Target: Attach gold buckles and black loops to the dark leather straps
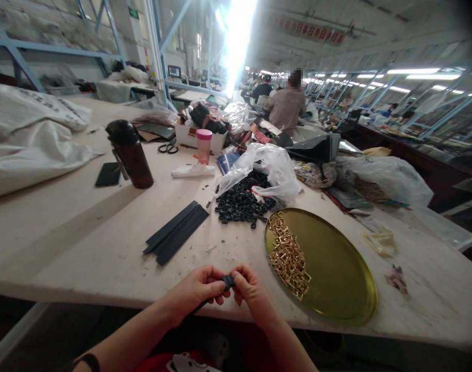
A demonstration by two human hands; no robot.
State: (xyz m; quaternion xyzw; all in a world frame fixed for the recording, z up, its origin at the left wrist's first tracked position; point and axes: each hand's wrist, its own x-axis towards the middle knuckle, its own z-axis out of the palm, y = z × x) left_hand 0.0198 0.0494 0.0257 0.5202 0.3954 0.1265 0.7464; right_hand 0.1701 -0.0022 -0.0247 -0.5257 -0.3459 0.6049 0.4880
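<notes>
My left hand and my right hand meet at the table's near edge, both pinched on a small dark piece; a dark strip runs from it under my left hand. Just ahead lies a stack of dark flat strips. A heap of small black rings spills from a clear plastic bag. To the right sits a round gold tray with a pile of gold metal buckles along its left side.
A dark brown bottle, a black phone, scissors, a pink-lidded cup and a white box stand farther back. White sacks lie at left. Plastic bags lie at right. A person sits beyond.
</notes>
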